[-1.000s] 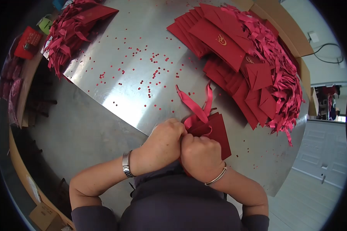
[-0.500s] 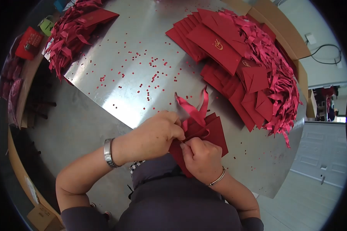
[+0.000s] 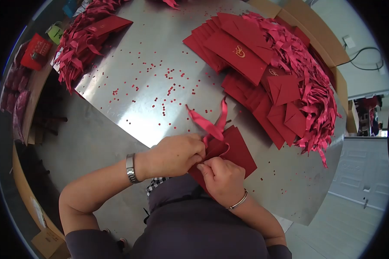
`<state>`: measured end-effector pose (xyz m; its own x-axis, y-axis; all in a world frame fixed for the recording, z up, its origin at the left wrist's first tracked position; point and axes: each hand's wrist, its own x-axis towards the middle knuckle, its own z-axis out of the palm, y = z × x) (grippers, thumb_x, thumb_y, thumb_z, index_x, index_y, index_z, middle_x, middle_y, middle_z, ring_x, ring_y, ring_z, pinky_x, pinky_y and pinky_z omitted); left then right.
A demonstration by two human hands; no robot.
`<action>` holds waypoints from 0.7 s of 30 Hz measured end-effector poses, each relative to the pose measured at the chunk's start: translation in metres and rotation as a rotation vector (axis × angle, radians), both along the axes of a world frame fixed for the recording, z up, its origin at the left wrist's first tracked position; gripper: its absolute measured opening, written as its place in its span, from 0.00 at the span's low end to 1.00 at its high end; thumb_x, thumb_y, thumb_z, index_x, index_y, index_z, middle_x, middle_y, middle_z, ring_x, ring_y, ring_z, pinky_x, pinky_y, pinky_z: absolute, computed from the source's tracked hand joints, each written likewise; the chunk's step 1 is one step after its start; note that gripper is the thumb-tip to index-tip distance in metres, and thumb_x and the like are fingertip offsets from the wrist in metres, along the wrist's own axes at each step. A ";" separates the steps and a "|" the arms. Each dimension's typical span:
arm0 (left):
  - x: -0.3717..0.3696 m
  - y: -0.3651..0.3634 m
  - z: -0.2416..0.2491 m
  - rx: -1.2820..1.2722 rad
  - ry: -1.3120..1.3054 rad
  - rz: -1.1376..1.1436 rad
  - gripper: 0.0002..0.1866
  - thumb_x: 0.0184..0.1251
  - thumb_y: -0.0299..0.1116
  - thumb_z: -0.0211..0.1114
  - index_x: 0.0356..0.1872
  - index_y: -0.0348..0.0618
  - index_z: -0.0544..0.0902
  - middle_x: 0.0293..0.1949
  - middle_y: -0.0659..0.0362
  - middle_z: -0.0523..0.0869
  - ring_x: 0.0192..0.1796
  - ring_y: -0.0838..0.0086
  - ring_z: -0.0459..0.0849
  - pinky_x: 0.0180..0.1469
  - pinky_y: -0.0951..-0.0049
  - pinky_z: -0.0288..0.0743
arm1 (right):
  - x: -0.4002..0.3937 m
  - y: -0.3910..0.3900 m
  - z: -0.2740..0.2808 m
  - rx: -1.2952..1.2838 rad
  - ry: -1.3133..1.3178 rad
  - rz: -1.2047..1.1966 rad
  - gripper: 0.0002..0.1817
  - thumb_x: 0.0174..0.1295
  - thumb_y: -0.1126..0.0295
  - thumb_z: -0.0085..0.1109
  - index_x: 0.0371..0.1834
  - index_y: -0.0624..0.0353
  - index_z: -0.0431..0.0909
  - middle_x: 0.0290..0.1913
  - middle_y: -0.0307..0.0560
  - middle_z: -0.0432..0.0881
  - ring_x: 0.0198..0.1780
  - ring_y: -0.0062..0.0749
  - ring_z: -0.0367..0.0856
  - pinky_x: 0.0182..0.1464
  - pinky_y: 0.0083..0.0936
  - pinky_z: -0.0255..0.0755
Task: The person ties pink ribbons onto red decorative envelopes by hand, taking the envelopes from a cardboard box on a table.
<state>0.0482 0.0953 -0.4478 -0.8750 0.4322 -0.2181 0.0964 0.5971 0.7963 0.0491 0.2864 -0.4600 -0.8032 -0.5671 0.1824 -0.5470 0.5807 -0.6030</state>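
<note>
A red paper envelope [image 3: 239,149] is held close to my body, over the near edge of the metal table. My left hand [image 3: 177,154] is closed, its fingertips pinching at a pink-red ribbon [image 3: 212,129] where it meets the envelope. The ribbon's two pointed ends stick up beyond my fingers, and a thin loop curves toward the right hand. My right hand [image 3: 224,180] is closed over the envelope's near part, with thumb and index finger pinched together right beside the left fingertips. The spot between the two pinches is partly hidden by my fingers.
To the right lies a large pile of red envelopes [image 3: 234,49] with ribbons, beside a cardboard box [image 3: 317,32]. Another ribboned pile [image 3: 80,52] sits at the far left. Small red paper dots are scattered over the metal table [image 3: 129,93]. A white door [image 3: 361,168] stands at right.
My hands stay close together at the envelope, shifted slightly. The left fingers have drawn nearer the right thumb, and the ribbon ends have tilted a little. A ribbon piece now shows at the table's far edge.
</note>
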 end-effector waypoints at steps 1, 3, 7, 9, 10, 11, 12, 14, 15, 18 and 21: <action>0.002 0.001 0.000 0.000 0.001 -0.007 0.03 0.61 0.27 0.62 0.34 0.41 0.82 0.39 0.54 0.80 0.45 0.60 0.81 0.47 0.62 0.76 | 0.001 0.003 0.002 -0.024 -0.024 0.021 0.08 0.54 0.70 0.68 0.29 0.58 0.77 0.21 0.46 0.79 0.22 0.42 0.79 0.25 0.35 0.71; 0.005 0.001 -0.001 0.017 0.091 0.042 0.02 0.61 0.27 0.62 0.33 0.43 0.81 0.39 0.56 0.78 0.45 0.60 0.81 0.45 0.62 0.77 | 0.003 0.010 0.009 -0.049 -0.047 0.031 0.08 0.53 0.70 0.68 0.31 0.58 0.78 0.22 0.46 0.79 0.24 0.41 0.80 0.26 0.36 0.71; 0.004 0.001 -0.006 -0.025 0.125 0.052 0.02 0.61 0.27 0.62 0.34 0.43 0.81 0.39 0.57 0.77 0.46 0.61 0.80 0.44 0.63 0.77 | 0.007 0.040 0.026 0.179 0.032 0.237 0.17 0.46 0.69 0.71 0.40 0.59 0.79 0.30 0.42 0.81 0.29 0.35 0.79 0.35 0.28 0.71; 0.003 0.003 -0.004 -0.046 0.105 0.056 0.02 0.61 0.27 0.62 0.34 0.43 0.81 0.39 0.57 0.77 0.46 0.61 0.80 0.43 0.63 0.78 | 0.011 0.050 0.022 0.121 0.270 0.214 0.17 0.45 0.69 0.72 0.39 0.58 0.79 0.30 0.41 0.81 0.30 0.36 0.78 0.40 0.29 0.69; 0.003 0.004 -0.004 -0.041 0.105 0.052 0.02 0.61 0.27 0.62 0.34 0.43 0.81 0.39 0.57 0.77 0.46 0.61 0.80 0.43 0.63 0.78 | 0.014 0.057 0.017 0.126 0.270 0.210 0.17 0.45 0.69 0.72 0.39 0.58 0.79 0.30 0.41 0.81 0.30 0.36 0.78 0.40 0.29 0.69; 0.003 0.004 -0.003 -0.066 0.127 0.054 0.02 0.61 0.27 0.61 0.34 0.43 0.81 0.39 0.57 0.78 0.46 0.61 0.81 0.43 0.63 0.78 | 0.015 0.065 0.010 0.055 0.242 0.191 0.22 0.46 0.67 0.72 0.45 0.61 0.77 0.35 0.45 0.81 0.36 0.40 0.78 0.45 0.33 0.68; 0.003 0.005 -0.003 -0.092 0.150 0.055 0.02 0.62 0.27 0.61 0.34 0.43 0.81 0.39 0.57 0.78 0.46 0.61 0.81 0.44 0.62 0.78 | 0.016 0.069 0.004 -0.017 0.215 0.171 0.28 0.46 0.66 0.73 0.51 0.64 0.76 0.41 0.50 0.82 0.42 0.44 0.79 0.51 0.37 0.68; 0.004 0.004 -0.006 -0.096 0.185 0.054 0.03 0.61 0.27 0.61 0.34 0.43 0.81 0.39 0.57 0.78 0.46 0.61 0.81 0.43 0.63 0.78 | 0.020 0.067 -0.006 0.063 0.195 -0.100 0.38 0.49 0.59 0.72 0.61 0.67 0.69 0.59 0.59 0.74 0.55 0.50 0.74 0.55 0.40 0.67; 0.005 0.003 -0.007 -0.102 0.217 0.054 0.03 0.60 0.27 0.61 0.34 0.43 0.81 0.39 0.57 0.78 0.46 0.62 0.81 0.42 0.63 0.79 | 0.017 0.071 -0.012 0.168 0.097 -0.057 0.47 0.50 0.55 0.71 0.67 0.72 0.60 0.64 0.63 0.69 0.61 0.53 0.70 0.61 0.42 0.63; 0.001 0.001 -0.007 -0.230 0.307 0.054 0.05 0.56 0.26 0.61 0.35 0.44 0.80 0.39 0.57 0.78 0.45 0.62 0.81 0.38 0.63 0.79 | 0.016 0.073 -0.012 0.226 0.083 -0.030 0.47 0.49 0.54 0.71 0.68 0.70 0.61 0.63 0.60 0.70 0.60 0.51 0.70 0.61 0.41 0.61; -0.025 -0.022 -0.018 -0.478 0.601 0.340 0.06 0.50 0.28 0.65 0.30 0.46 0.79 0.36 0.55 0.79 0.39 0.60 0.81 0.35 0.60 0.78 | 0.013 0.074 -0.010 0.263 0.045 -0.002 0.48 0.51 0.49 0.68 0.67 0.71 0.62 0.64 0.61 0.68 0.60 0.53 0.68 0.63 0.42 0.60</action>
<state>0.0233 0.0731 -0.4655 -0.9666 0.1038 0.2342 0.1776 0.9304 0.3205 0.0621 0.3606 -0.4702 -0.7986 -0.5984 0.0642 -0.5686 0.7151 -0.4067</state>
